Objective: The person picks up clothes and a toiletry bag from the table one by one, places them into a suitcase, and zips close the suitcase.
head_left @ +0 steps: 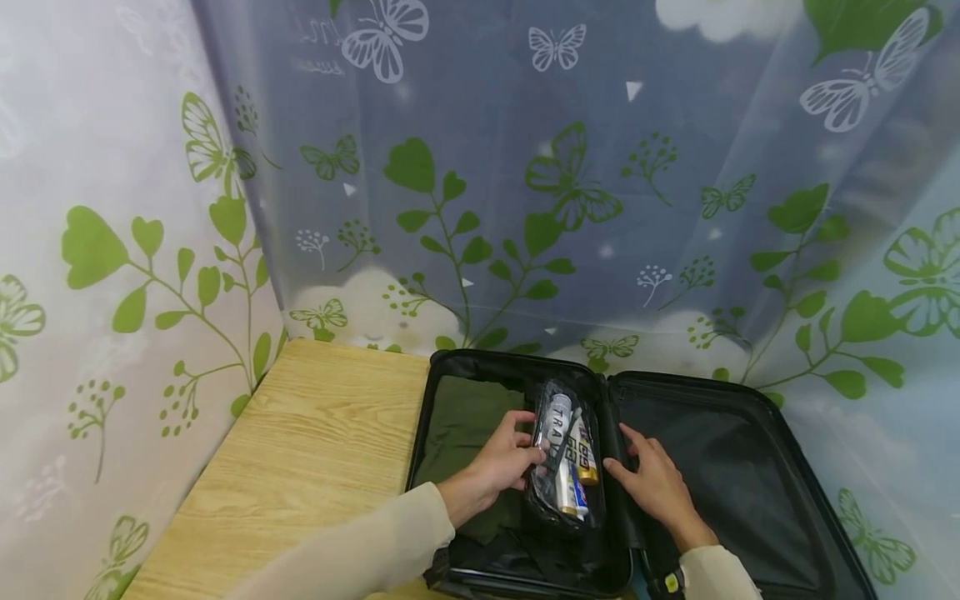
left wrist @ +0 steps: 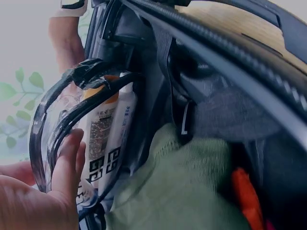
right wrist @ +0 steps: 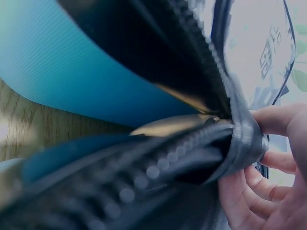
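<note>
A clear toiletry bag (head_left: 553, 500) with black trim lies in the left half of an open black suitcase (head_left: 427, 417). Through its plastic show a bottle marked TRA (head_left: 558, 417) and several white and orange tubes (head_left: 585, 467). My left hand (head_left: 498, 458) holds the bag by its left side, thumb over the top; black piping (left wrist: 37, 139) crosses near the fingers in the left wrist view. My right hand (head_left: 656, 479) grips the black fabric spine (right wrist: 244, 139) between the suitcase halves, with fingers on both sides of it.
Folded dark green clothing (head_left: 468, 417) lies left of the bag. An orange item (left wrist: 247, 196) shows beside it in the left wrist view. The suitcase's other half (head_left: 735, 467) lies opened to the right. Wood-grain table (head_left: 330, 417) extends left; a patterned curtain (head_left: 480, 208) hangs behind.
</note>
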The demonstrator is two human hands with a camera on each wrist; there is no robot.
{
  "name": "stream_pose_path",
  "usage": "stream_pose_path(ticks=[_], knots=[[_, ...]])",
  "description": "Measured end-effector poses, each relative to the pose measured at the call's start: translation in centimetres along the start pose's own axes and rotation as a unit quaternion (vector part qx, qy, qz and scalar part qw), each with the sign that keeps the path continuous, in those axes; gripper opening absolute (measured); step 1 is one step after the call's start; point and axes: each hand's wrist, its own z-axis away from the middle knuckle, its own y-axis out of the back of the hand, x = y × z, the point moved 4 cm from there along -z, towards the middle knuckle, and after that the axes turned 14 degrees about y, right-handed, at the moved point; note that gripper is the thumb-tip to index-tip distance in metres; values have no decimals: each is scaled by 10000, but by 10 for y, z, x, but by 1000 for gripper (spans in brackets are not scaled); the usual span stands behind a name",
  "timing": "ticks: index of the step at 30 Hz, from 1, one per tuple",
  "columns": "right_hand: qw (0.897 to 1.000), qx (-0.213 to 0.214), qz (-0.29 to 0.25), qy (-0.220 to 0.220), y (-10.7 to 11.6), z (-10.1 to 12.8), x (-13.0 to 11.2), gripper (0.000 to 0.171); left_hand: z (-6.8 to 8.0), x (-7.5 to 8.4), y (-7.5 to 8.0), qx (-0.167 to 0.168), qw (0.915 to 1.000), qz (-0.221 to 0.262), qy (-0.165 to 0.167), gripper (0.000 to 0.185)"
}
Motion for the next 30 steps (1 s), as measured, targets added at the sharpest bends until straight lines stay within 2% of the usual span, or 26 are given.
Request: stream_pose_path(ticks=[13,15,17,21,23,25,30], knots=[[10000,-12,-74,-35,1,0,-5,77,-6,-13,-17,11,9995,158,258,67],[10000,-18,-77,-46,0,0,-5,77,-4,-13,-16,33,9997,-139,211,71],[10000,20,-64,-29,0,0,-6,77,-2,-9,-14,127,9978,-657,-29,78],[10000,82,-18,-45,0,-1,-6,77,8,9,-5,314,9832,-1649,-715,77],[9999,95,-4,-78,0,-1,-5,77,12,17,1,268,9786,-1832,-897,69],[9999,83,-4,-102,0,0,-4,77,14,20,6,203,9777,-1877,-926,60],[9999,52,-32,-115,-1,1,-3,77,14,15,23,307,9712,-2157,-969,42]])
